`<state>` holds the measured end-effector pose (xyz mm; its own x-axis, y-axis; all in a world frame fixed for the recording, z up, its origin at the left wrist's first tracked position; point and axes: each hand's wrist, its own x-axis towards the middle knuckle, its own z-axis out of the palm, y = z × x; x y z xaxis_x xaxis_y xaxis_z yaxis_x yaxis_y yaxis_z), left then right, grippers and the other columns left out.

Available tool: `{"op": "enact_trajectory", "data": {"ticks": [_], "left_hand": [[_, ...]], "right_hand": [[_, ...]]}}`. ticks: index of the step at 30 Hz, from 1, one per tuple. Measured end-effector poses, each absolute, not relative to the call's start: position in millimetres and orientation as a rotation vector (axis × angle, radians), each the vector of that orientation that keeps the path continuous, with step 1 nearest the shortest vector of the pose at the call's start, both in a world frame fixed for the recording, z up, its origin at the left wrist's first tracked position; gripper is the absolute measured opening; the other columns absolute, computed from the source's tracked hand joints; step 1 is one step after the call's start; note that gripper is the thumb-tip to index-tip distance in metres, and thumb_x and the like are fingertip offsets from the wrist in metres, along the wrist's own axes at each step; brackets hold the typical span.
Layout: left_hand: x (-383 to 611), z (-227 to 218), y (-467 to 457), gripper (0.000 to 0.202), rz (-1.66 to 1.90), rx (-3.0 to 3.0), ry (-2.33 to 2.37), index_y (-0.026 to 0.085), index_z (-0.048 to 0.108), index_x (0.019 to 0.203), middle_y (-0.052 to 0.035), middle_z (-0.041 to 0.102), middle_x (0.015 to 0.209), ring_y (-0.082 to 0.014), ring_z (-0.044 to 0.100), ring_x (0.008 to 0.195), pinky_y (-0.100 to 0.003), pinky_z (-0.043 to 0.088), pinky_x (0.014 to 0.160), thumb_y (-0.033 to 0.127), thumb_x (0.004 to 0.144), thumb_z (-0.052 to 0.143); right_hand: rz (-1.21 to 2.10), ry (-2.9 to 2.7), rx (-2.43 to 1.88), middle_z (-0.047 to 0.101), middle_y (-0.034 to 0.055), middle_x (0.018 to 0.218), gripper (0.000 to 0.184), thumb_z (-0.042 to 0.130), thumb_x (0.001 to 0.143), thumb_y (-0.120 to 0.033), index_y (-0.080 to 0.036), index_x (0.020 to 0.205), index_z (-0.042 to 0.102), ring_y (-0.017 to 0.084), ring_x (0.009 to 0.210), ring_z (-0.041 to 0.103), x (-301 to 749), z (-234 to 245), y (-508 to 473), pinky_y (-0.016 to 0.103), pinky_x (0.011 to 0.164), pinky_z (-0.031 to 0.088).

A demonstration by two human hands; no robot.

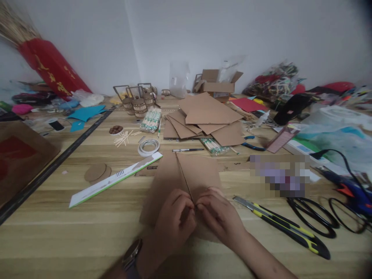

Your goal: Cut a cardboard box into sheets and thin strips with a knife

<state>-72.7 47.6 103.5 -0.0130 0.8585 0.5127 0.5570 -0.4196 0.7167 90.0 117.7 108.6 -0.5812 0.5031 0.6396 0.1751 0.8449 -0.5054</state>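
Two brown cardboard pieces [186, 174] lie edge to edge on the wooden table, meeting in a seam that runs toward me. My left hand [174, 219], with a watch on its wrist, has its fingers curled and pinches the near end of that seam. My right hand [217, 215] presses against it from the other side, fingers also curled on the cardboard's near edge. The fingertips of both hands meet at the seam.
A yellow-black utility knife [283, 226] and black scissors [314, 219] lie to the right. A white-green ruler [116, 178], cardboard discs [97, 172] and a tape roll [148, 147] lie to the left. Stacked cardboard sheets [205, 120], a pen [187, 150] and clutter sit behind.
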Motion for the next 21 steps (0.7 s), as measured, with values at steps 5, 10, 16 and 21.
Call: {"op": "enact_trajectory", "data": {"ticks": [5, 10, 16, 21], "left_hand": [[-73.6, 104.8, 47.7, 0.014, 1.373, 1.902, 1.497, 0.021, 0.053, 0.080, -0.0017, 0.059, 0.083, -0.0153, 0.058, 0.078, -0.025, 0.047, 0.069, 0.011, 0.087, 0.047], [-73.2, 103.2, 46.1, 0.006, 1.379, 1.856, 1.526, 0.022, 0.056, 0.083, -0.0023, 0.061, 0.086, -0.0168, 0.060, 0.080, -0.027, 0.049, 0.071, 0.020, 0.088, 0.058], [-72.0, 100.6, 47.1, 0.011, 1.395, 1.858, 1.565, 0.021, 0.056, 0.079, -0.0014, 0.061, 0.084, -0.0160, 0.060, 0.078, -0.026, 0.048, 0.070, 0.019, 0.089, 0.061], [-71.6, 103.4, 49.3, 0.012, 1.449, 1.876, 1.554, 0.021, 0.056, 0.077, -0.0009, 0.060, 0.083, -0.0144, 0.059, 0.077, -0.024, 0.048, 0.070, 0.011, 0.084, 0.057]], "right_hand": [[0.550, -2.155, -0.532, 0.065, -0.0002, 0.078, 0.013, 0.051, 0.097, -0.018, -0.024, 0.088, 0.057, 0.015, 0.074, 0.061, 89.2, 107.3, 117.2, 0.028, 0.068, 0.048], [0.569, -2.145, -0.551, 0.066, 0.0003, 0.078, 0.013, 0.051, 0.098, -0.019, -0.024, 0.088, 0.058, 0.016, 0.074, 0.062, 89.3, 106.2, 117.0, 0.028, 0.068, 0.048], [0.531, -2.159, -0.513, 0.066, 0.0002, 0.079, 0.013, 0.052, 0.096, -0.014, -0.024, 0.090, 0.058, 0.016, 0.075, 0.061, 89.4, 105.3, 117.7, 0.029, 0.070, 0.049], [0.449, -2.163, -0.531, 0.066, 0.0036, 0.088, 0.014, 0.052, 0.093, -0.011, -0.023, 0.093, 0.059, 0.017, 0.082, 0.062, 90.6, 103.2, 115.2, 0.030, 0.073, 0.052]]}}
